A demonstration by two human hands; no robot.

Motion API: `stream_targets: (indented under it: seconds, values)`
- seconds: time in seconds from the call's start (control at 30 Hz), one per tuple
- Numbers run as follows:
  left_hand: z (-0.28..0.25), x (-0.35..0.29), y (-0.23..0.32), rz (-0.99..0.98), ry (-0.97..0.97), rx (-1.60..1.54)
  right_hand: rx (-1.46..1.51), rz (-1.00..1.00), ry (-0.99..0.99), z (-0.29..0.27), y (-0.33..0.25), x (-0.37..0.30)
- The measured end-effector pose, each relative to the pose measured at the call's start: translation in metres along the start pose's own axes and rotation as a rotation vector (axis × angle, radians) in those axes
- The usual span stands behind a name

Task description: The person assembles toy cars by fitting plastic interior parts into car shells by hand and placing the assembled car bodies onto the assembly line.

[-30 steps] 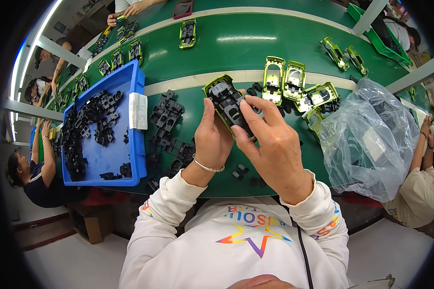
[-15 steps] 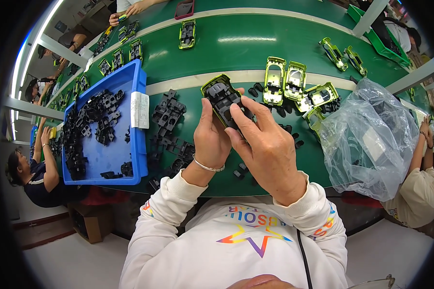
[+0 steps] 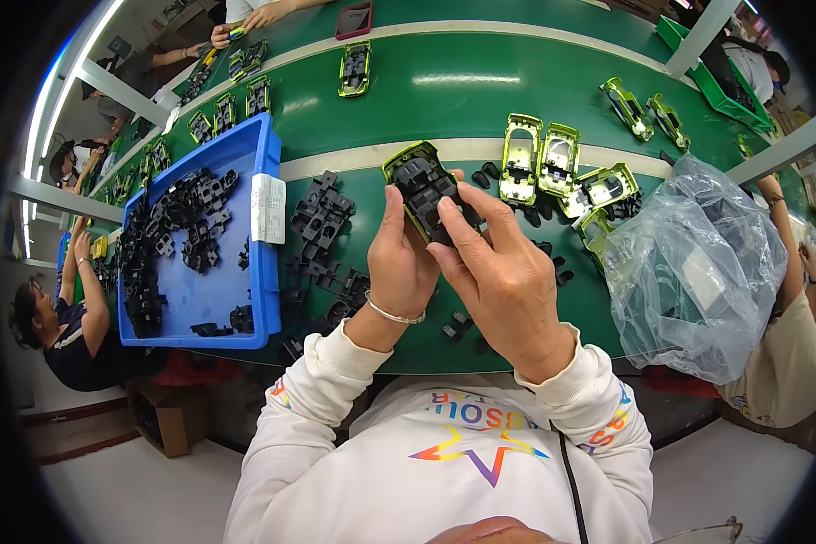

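Note:
A lime-green toy car body (image 3: 394, 164) with a black interior part (image 3: 423, 184) seated in it is held up over the green table, its open side toward me. My left hand (image 3: 401, 263) grips the body from its left side, the thumb along the edge. The fingers of my right hand (image 3: 503, 272) press on the black part and hold the right side of the body. Loose black interior parts (image 3: 322, 218) lie in a heap just left of my hands. To the right, several empty green car bodies (image 3: 520, 161) lie open side up.
A blue bin (image 3: 267, 227) with black parts stands at the left. A clear plastic bag (image 3: 698, 263) lies at the right, near small black pieces (image 3: 560, 269). Finished-looking assemblies (image 3: 354, 69) rest across a pale strip. Co-workers sit on both sides and at the far side.
The view has shifted slightly. Both hands keep the same hold on the car body, and the right fingers have barely moved on the black part.

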State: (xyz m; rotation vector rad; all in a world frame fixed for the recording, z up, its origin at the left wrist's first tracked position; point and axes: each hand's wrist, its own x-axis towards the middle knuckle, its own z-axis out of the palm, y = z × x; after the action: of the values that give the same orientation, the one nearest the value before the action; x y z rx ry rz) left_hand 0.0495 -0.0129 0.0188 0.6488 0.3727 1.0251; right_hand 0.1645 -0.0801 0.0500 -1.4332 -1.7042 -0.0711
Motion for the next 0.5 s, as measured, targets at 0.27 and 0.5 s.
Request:
stream_targets:
  seconds: [0.27, 0.5]
  values:
    - [0.0048, -0.0012, 0.0034, -0.01, -0.065, -0.099, 0.067, -0.039, 0.114, -0.0029, -0.0031, 0.0016]
    - [0.0076, -0.0023, 0.0041, 0.001, -0.056, -0.102, 0.093, -0.051, 0.147, -0.0017, -0.0013, 0.0012]
